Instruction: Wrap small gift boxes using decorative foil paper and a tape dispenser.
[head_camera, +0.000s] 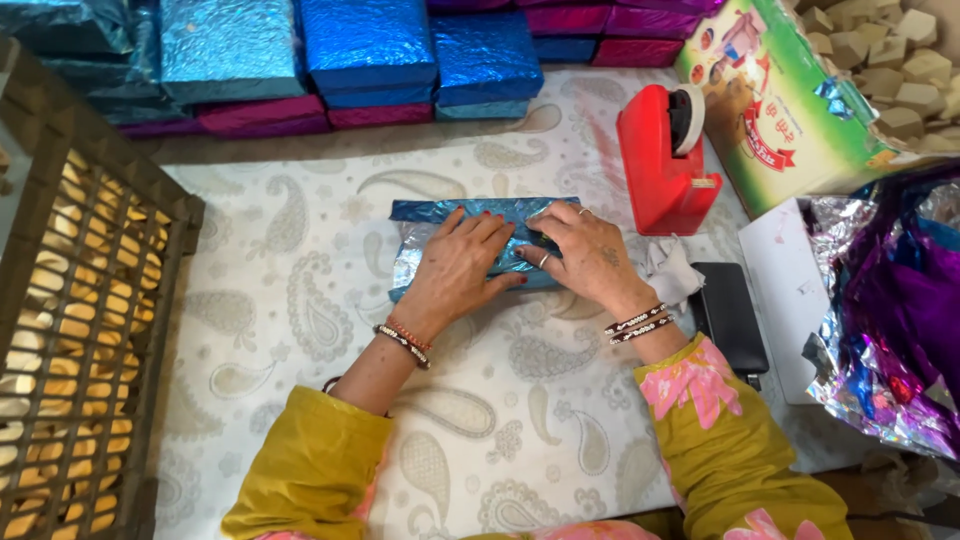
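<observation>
The counter (300, 300) is covered by a pale cloth printed with grey paisley. A blue foil packet (420, 225) lies on it near the middle and serves as landmark. Beyond the packet, rows of foil-wrapped blocks (360, 55) in blue and magenta are stacked along the far edge. Right of the packet, a red tape dispenser (665, 160) stands, with a printed green carton (780, 110) behind it. A black case (730, 315) and a white sheet (790, 280) lie further right, beside loose foil (890, 320). Left of the packet, a brown crate (80, 330) is set.
</observation>
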